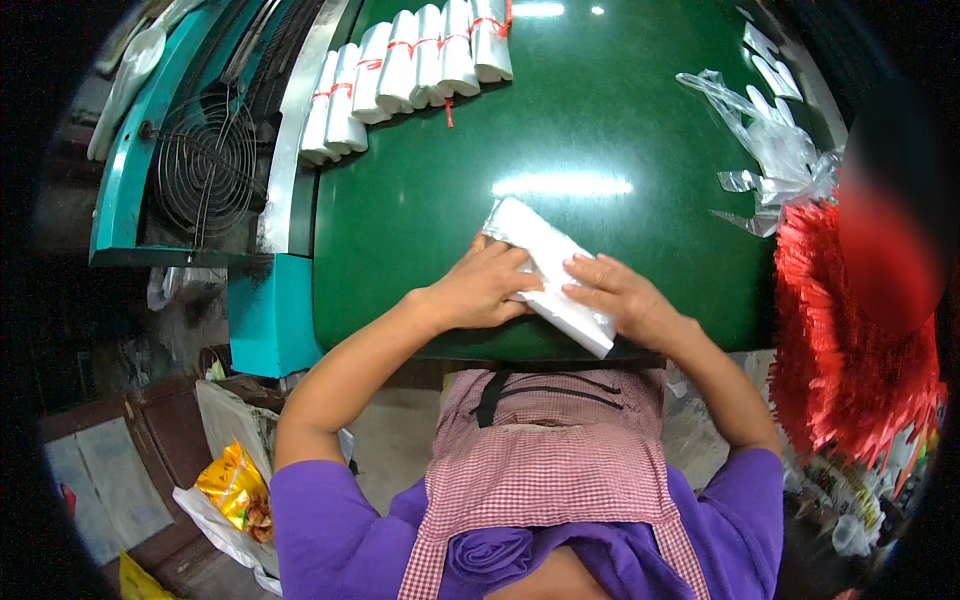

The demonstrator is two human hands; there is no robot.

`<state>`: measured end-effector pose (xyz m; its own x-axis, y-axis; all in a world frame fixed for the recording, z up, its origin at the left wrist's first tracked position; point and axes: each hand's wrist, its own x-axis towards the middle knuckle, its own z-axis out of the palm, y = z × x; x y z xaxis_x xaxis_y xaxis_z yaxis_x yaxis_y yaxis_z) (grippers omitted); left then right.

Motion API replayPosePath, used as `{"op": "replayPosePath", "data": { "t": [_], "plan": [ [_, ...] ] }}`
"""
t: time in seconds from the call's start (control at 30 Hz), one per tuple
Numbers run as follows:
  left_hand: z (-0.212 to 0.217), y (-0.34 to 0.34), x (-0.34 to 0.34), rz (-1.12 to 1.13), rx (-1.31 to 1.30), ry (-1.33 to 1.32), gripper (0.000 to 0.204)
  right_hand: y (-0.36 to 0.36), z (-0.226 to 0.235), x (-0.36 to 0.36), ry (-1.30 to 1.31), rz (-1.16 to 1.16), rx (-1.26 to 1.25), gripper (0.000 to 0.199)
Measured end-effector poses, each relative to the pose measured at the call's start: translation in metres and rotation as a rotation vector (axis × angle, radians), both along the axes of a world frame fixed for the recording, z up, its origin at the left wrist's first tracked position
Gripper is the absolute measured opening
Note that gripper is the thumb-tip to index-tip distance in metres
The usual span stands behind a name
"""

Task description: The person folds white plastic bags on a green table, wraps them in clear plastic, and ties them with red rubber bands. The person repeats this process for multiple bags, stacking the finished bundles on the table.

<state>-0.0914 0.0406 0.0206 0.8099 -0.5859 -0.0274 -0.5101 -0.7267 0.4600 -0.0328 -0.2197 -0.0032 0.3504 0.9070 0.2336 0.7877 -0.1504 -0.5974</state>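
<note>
A rolled or folded bundle of white plastic bags (542, 247) lies slantwise near the front edge of the green table (420, 230). My left hand (485, 285) grips its left side, with the fingers bent onto it and the thumb hidden. On the other side, my right hand (625, 300) rests its outstretched fingers over the top of the bundle. I cannot see that hand's thumb.
At the back left, several white rolls (398, 75) tied with red strips lie in a row. Loose clear plastic bags (775, 150) lie at the right edge, above a hanging bunch of red strips (830, 370). A teal machine frame with a round wire guard (205, 165) stands left.
</note>
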Motion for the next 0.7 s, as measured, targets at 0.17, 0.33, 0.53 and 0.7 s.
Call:
{"op": "replayPosePath", "data": {
  "t": [0.17,0.33,0.53,0.7],
  "plan": [
    [0.038,-0.020,0.033,-0.125,0.118,-0.404,0.024,-0.001,-0.001,0.037,-0.253,0.127,-0.123,0.041],
    [0.015,-0.011,0.030,-0.118,0.114,-0.011,0.021,-0.016,0.010,0.020,-0.029,0.108,-0.205,0.056],
    [0.010,-0.045,-0.024,0.069,0.163,-0.068,0.044,-0.007,0.053,-0.038,0.040,-0.310,-0.279,0.066],
    [0.011,-0.002,-0.035,0.159,-0.107,0.096,0.032,-0.008,0.032,-0.029,0.050,-0.312,-0.197,0.032]
  ]
}}
